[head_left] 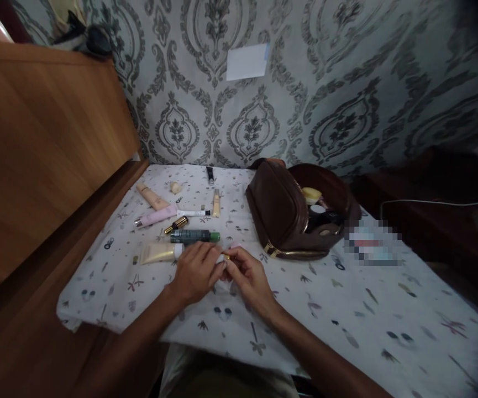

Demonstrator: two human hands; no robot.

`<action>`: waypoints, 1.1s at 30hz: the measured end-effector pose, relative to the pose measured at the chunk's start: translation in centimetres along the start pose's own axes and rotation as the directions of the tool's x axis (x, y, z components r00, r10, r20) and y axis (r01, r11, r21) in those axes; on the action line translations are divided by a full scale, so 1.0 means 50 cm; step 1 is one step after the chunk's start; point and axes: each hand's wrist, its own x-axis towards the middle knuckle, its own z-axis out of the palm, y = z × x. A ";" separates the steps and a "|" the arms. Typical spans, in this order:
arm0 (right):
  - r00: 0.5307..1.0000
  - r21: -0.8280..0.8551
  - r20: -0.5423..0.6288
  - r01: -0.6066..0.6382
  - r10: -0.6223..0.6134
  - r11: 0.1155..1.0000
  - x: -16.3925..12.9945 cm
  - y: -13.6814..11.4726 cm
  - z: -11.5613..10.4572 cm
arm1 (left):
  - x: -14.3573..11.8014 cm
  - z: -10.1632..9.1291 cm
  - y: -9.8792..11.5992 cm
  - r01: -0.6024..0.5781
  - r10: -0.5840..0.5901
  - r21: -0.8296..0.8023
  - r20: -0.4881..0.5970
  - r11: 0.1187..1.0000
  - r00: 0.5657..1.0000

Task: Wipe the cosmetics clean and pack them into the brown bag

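Together at the near edge of the patterned cloth [346, 309], left hand [195, 272] and right hand [250, 279] pinched shut around a small pale cosmetic item [225, 258], gripped from both ends as if for twisting. Tubes [156, 253] laid out alongside; brown pouch [282, 213] gaping open, contents within reach.

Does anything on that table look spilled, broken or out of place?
Nothing stands out. The cosmetic tubes lie loosely scattered on the patterned cloth, none leaking. The brown pouch lies on its side, unzipped. Both hands hold a small pale item between them.
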 end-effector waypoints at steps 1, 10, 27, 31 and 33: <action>1.000 -0.002 0.009 -0.010 0.010 1.000 -0.001 0.002 -0.002 | -0.003 0.001 -0.004 0.033 -0.033 -0.044 0.004 0.998 0.999; 0.999 0.009 0.040 0.024 -0.024 1.000 -0.005 0.009 -0.009 | 0.002 0.001 -0.035 0.575 -0.508 -0.575 0.295 0.582 0.809; 0.995 -0.736 0.101 0.072 0.004 0.673 0.017 0.005 -0.056 | -0.044 0.007 -0.055 0.310 -0.314 0.096 0.027 0.946 0.949; 0.991 -0.763 0.127 0.075 0.034 0.642 0.014 0.016 -0.054 | -0.043 0.013 -0.047 0.271 -0.281 0.129 0.061 0.954 0.958; 0.992 -0.749 0.125 0.100 -0.008 0.655 0.012 0.027 -0.056 | -0.042 0.013 -0.042 0.256 -0.267 0.119 0.092 0.959 0.959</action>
